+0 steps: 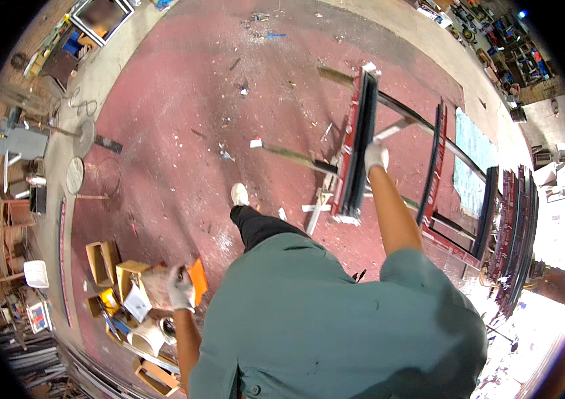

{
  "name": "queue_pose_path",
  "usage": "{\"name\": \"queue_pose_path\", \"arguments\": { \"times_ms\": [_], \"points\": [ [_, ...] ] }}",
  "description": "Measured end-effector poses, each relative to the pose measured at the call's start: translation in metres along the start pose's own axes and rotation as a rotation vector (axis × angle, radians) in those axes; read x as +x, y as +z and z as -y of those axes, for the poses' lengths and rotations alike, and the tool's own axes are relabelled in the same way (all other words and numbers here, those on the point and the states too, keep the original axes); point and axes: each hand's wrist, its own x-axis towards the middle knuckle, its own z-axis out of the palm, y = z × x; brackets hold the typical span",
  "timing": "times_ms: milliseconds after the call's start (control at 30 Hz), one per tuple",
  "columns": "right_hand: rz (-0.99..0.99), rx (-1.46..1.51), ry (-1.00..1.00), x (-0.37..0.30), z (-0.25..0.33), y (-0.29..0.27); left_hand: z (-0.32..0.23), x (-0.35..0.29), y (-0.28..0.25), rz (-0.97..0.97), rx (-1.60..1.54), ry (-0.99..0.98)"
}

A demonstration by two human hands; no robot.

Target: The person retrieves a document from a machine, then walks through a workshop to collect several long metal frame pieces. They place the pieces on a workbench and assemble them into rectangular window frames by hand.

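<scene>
In a white glove, my right hand [376, 157] is closed at the right edge of a long black profile with a red-printed side [352, 143]. That profile lies across wooden and metal bars of a low rack. White wrapping shows at both of its ends. My left hand [181, 289], also gloved, hangs low at the left with its fingers curled. An orange flat piece [198, 282] is right beside its fingers; whether the hand grips it is unclear. Open cardboard boxes [129, 274] stand just left of this hand.
More black and red profiles [433, 163] rest on the rack, with a thick stack [515, 233] at far right. A light blue sheet [472, 163] lies beyond. Small scraps litter the red floor [183, 133]. A round stool [77, 176] and grey machine [23, 141] stand left.
</scene>
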Motion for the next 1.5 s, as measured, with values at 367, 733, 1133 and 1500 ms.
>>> {"name": "queue_pose_path", "arguments": {
  "times_ms": [367,733,1133,1500],
  "points": [
    [-0.047,-0.300,0.076,-0.034,0.070,-0.030,-0.033,0.183,-0.065,0.061,0.848,-0.256],
    [-0.077,-0.241,0.426,-0.037,0.101,-0.021,-0.132,0.522,0.031,0.451,0.865,-0.411],
    [-0.232,0.242,0.533,-0.057,0.274,0.041,-0.248,0.777,0.567,1.247,1.418,0.420],
    [0.044,0.524,0.308,0.240,0.399,-0.013,-0.230,0.579,0.974,1.878,0.854,-0.285]
  ]
}}
